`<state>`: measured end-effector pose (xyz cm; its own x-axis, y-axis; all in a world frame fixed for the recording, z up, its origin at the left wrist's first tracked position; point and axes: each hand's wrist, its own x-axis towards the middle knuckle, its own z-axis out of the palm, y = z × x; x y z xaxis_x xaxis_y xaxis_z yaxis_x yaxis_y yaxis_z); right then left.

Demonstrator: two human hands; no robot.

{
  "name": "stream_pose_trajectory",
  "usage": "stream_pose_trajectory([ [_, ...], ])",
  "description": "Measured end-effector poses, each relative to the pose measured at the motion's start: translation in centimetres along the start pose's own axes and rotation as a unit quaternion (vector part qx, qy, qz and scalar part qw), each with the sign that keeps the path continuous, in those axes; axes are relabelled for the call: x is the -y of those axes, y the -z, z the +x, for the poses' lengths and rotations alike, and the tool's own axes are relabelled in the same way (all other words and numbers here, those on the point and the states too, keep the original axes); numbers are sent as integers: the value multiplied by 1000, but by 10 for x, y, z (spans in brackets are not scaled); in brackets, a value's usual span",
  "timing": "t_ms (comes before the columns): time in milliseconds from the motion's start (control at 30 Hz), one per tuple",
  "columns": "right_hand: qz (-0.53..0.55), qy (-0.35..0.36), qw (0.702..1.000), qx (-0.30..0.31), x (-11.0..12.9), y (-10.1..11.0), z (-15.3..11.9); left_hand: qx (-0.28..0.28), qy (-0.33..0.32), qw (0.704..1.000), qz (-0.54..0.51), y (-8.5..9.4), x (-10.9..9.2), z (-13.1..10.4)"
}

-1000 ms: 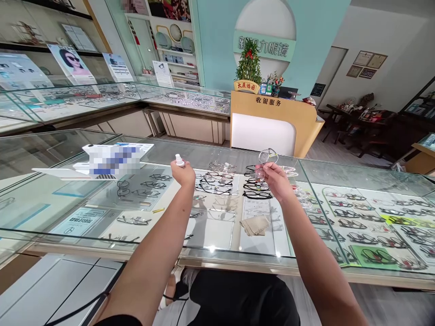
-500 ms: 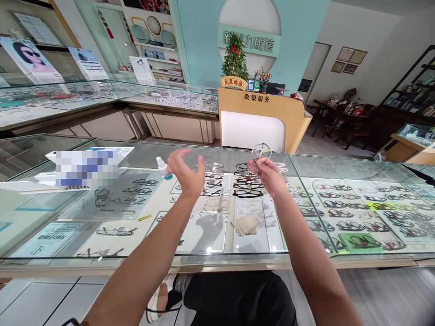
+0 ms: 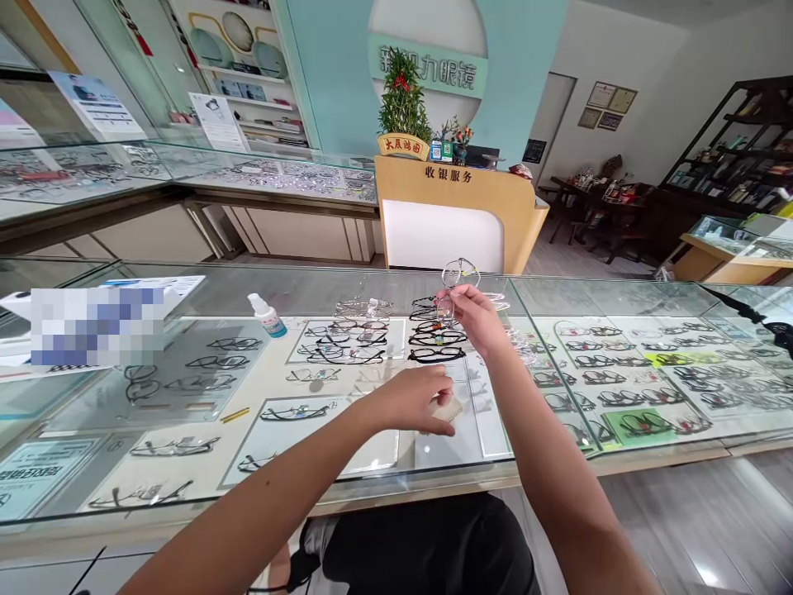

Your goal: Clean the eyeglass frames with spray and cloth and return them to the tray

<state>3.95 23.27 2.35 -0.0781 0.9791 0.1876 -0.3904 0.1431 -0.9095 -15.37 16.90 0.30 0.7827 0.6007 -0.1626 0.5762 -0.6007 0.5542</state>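
My right hand (image 3: pixel 477 318) pinches a pair of thin-framed round eyeglasses (image 3: pixel 461 259), held up above the glass counter. One lens stands above the fingers, the other shows just below them. Over a beige cleaning cloth (image 3: pixel 457 408) reaches my left hand (image 3: pixel 418 398), thumb and fingers apart and curved downward; it covers much of the cloth, and whether it touches it is hard to see. Between and behind the hands lie a column of dark-framed glasses (image 3: pixel 437 355) and a second group of glasses (image 3: pixel 350 357) to its left.
A spray bottle (image 3: pixel 268 317) stands on the glass counter (image 3: pixel 365 285), left of the glasses. Farther left lies a white box-like item (image 3: pixel 18 351), partly blurred out. More frames on display (image 3: pixel 644 423) show under the glass to the right. A wooden cashier desk (image 3: pixel 526 223) stands beyond the counter.
My left hand has swung from beside the spray bottle rightward and down to the cloth. My right hand still holds the eyeglasses up. The view has turned slightly right.
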Motion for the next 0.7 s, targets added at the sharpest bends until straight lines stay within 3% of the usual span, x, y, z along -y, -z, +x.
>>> stream_pose_trajectory([
  [167,-7,-1,1000,8,-3,3,2,-18,5,1000,-13,2,3,-1],
  [367,-6,-2,1000,6,-8,7,4,-19,-49,999,-5,1,9,0],
  [500,-11,2,1000,9,-9,8,5,-23,-48,999,-10,1,10,0],
  [600,-13,3,1000,5,-8,8,5,-34,-9,997,-73,5,14,-1],
  [700,-8,1,1000,-7,-7,8,5,-90,25,974,-208,11,23,-2],
])
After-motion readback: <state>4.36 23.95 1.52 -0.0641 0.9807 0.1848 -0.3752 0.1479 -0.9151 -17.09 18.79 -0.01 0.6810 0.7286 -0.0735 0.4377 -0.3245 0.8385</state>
